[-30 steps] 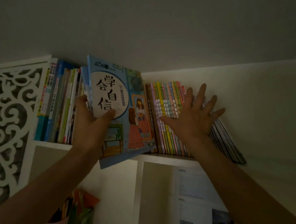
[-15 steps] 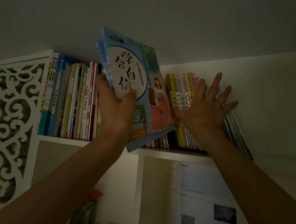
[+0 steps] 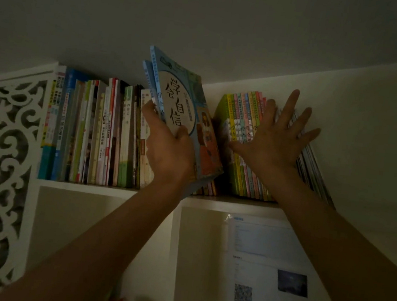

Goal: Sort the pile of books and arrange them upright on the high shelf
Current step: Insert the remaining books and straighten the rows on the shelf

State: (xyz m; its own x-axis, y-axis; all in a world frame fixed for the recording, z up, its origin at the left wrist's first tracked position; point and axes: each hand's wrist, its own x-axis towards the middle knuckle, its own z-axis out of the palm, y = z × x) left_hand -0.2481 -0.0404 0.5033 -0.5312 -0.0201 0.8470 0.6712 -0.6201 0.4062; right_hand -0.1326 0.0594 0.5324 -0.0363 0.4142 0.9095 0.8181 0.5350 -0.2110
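My left hand point(image 3: 168, 152) grips a thin stack of blue picture books point(image 3: 184, 109) by the lower edge, thumb across the front cover. The stack is tilted, its bottom corner low over the high shelf point(image 3: 85, 187), between two groups of books. An upright row of books point(image 3: 96, 134) fills the shelf's left part. To the right, a row of thin colourful books point(image 3: 240, 135) leans rightward against the wall. My right hand point(image 3: 274, 138) presses flat against their spines with fingers spread.
A white carved lattice panel point(image 3: 1, 154) closes the shelf's left end. The ceiling point(image 3: 206, 23) hangs close above the books. Below the shelf are open white compartments; a printed sheet with a QR code point(image 3: 266, 263) is stuck in the right one.
My left hand has carried the blue books up and rightward into the gap on the shelf. The right hand has kept pressing the leaning books, pushing them further right.
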